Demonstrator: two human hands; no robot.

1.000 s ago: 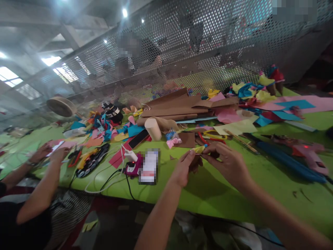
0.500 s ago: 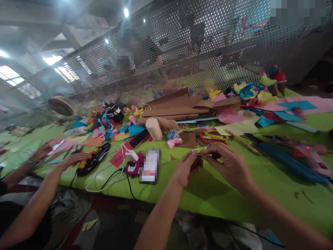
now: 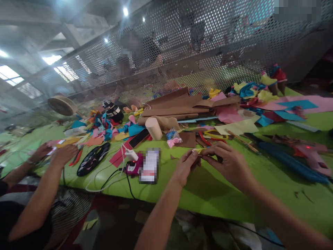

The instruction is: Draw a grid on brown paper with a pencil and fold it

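Between my two hands is a small piece of yellow paper (image 3: 198, 151), mostly covered by fingers. My left hand (image 3: 187, 166) pinches it from the left. From the other side, the fingertips of my right hand (image 3: 225, 160) close on it too. Both hands hover just over the green table (image 3: 208, 198). Beyond them lie a pair of scissors with red and yellow handles (image 3: 214, 135), a brown paper piece (image 3: 187, 139) and a small plastic bag (image 3: 173, 138) with blue and pink bits.
Right of my hands are a pencil-like stick (image 3: 243, 141), a long blue object (image 3: 288, 161) and a pink glue gun (image 3: 312, 156) with a red light. Leftward lie a phone (image 3: 150, 166), a charger block with cords (image 3: 134, 166) and a co-worker's hands (image 3: 63, 154).
My hands stay nearly in place; less of the yellow paper shows above the fingers. The co-worker's nearer hand has moved left, off the black oval tray, with something yellow-orange.
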